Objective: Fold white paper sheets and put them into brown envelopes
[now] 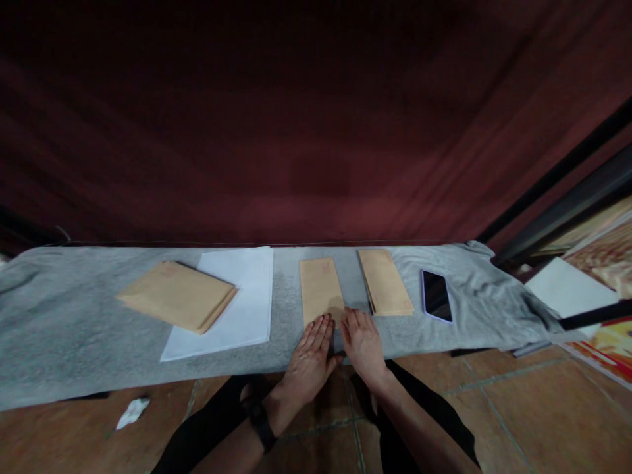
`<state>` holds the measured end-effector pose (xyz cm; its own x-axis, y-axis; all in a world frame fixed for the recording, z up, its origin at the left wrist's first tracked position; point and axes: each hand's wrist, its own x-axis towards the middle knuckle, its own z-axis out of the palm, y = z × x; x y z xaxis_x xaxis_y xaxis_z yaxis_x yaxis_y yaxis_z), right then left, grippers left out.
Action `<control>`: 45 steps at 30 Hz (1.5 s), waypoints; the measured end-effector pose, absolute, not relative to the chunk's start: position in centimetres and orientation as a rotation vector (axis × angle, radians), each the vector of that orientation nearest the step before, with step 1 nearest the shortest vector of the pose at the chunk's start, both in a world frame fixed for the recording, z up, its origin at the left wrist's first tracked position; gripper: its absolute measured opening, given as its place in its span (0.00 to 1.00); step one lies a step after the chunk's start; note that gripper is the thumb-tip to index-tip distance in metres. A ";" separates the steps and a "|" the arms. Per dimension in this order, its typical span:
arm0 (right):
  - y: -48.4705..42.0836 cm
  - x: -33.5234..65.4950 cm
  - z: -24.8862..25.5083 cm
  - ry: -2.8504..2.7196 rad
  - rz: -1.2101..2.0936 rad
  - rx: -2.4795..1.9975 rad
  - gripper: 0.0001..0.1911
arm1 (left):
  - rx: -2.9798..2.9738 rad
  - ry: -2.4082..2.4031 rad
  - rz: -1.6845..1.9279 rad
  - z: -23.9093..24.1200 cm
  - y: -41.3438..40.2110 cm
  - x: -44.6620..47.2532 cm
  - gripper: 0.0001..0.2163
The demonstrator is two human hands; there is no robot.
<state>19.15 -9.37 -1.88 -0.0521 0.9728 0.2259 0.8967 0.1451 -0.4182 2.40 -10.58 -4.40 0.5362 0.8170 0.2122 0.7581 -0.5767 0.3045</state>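
A single tan envelope (320, 288) lies lengthwise on the grey cloth (74, 329) in front of me. My left hand (311, 359) lies flat with fingers stretched out, its fingertips on the envelope's near edge. My right hand (363, 342) lies flat beside it, fingers extended, touching the envelope's near right corner. Neither hand holds anything. A black band circles my left wrist.
A stack of tan envelopes (385, 282) lies right of my hands, and a dark phone (436, 295) beyond it. Left are white paper sheets (241, 309) with another envelope stack (178, 296) on them. A dark red curtain (296, 131) hangs behind. Crumpled paper (132, 411) lies on the tiled floor.
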 end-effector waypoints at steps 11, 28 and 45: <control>-11.9 18.6 -4.9 -2.312 -0.002 -1.467 0.34 | 2.652 1.358 0.437 -4.2 -10.2 -0.8 0.27; -11.8 18.6 -4.1 -2.330 0.029 -1.490 0.37 | 2.524 1.305 0.402 -3.6 9.8 5.6 0.28; -11.5 19.3 -4.9 -2.337 0.085 -1.477 0.33 | 2.476 1.063 0.253 -3.1 3.9 3.1 0.27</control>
<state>19.32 -11.47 -4.92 -0.3799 0.8823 0.2778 0.8598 0.4476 -0.2459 3.10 3.92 -3.14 0.6894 0.7244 -0.0029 0.6456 -0.6126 0.4560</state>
